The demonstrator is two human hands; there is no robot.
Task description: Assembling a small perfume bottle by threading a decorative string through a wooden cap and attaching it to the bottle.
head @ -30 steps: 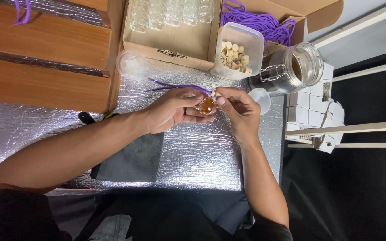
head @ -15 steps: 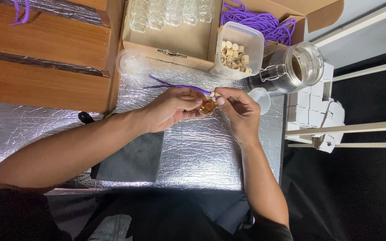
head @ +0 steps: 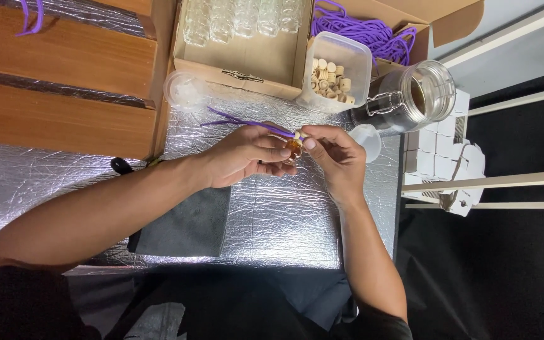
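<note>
Two hands meet above the foil-covered table (head: 272, 214). The left hand (head: 247, 156) and right hand (head: 335, 154) both pinch one small amber bottle (head: 294, 148) between their fingertips; one purple cord (head: 247, 122) trails from its corked neck toward the left. Behind: one cardboard box (head: 253, 56) with a row of clear bottles, four in view; one plastic tub (head: 335, 72) of many corks; one clip-top glass jar (head: 420, 97); one dark cloth (head: 187, 226).
</note>
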